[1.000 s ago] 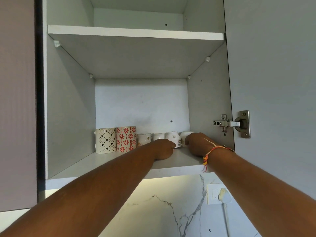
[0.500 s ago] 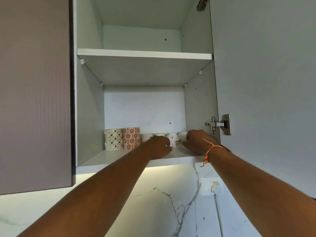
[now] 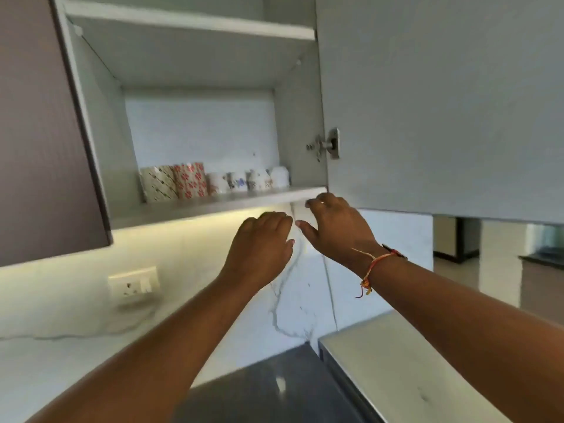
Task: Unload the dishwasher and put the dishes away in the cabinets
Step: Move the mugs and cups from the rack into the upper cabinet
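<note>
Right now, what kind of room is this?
Most likely a home kitchen: an open wall cabinet with cups on its shelf, a marble-look backsplash with a wall socket, and a dark countertop below.

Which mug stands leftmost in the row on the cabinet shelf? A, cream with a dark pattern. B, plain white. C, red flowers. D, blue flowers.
A: the cream mug with dark markings stands at the row's left end, the red-flowered mug beside it.

On the open cabinet's lower shelf [image 3: 219, 205], a cream patterned mug [image 3: 158, 183], a red-flowered mug [image 3: 190, 180] and four small white cups [image 3: 236, 181] stand side by side in a row.
</note>
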Demonstrator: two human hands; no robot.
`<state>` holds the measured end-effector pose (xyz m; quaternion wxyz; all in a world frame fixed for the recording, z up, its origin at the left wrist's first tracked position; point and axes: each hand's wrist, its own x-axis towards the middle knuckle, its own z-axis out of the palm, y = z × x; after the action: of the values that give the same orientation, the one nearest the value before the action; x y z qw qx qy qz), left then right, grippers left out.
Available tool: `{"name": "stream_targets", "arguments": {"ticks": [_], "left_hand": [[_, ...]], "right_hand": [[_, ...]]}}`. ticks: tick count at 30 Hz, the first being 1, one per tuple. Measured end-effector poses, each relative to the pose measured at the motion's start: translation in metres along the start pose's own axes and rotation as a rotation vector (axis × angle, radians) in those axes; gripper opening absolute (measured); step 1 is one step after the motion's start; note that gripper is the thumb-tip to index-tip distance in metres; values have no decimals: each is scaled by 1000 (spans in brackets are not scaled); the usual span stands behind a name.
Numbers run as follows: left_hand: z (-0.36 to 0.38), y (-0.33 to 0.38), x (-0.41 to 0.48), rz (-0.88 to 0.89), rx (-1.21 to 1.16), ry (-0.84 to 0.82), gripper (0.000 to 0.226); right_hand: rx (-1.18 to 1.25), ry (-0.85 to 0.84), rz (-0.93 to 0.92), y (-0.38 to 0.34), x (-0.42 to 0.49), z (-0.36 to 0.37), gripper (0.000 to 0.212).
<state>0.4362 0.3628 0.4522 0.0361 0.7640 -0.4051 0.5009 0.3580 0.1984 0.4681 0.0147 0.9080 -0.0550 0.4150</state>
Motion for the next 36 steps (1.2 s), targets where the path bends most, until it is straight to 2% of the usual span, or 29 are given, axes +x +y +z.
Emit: {"name": "stream_targets", "arguments": {"ticks": [4,12,17,19,23,27,30,36], "left_hand": [[-1,61,-51,-52,-159,-90,39],[-15,225,-168,-70,-560,-543,51],[-37,335,-233,-36,-668,-754,53],[-37,356,-253,-90,-714,-829,50],[-78,442,-299,-147,-818,-1019,50],[-103,501,-333,-160,-869,-1125,51],[-107,532,-344,-168,-888,-1195,50],[-82,574,-349,-44,-838,-1259,48]], "right_hand": [[18,-113,47,13,-82,-1,54],[131,-450,220,64,-285,-14,55],[150,-629,418,106,-421,-42,54],[144,-685,484,109,-457,-50,54],[132,-817,624,124,-565,-101,56],[149,-874,769,124,-643,-132,57],[160,-856,835,128,-676,-143,57],[215,-803,912,147,-707,-139,63]]}}
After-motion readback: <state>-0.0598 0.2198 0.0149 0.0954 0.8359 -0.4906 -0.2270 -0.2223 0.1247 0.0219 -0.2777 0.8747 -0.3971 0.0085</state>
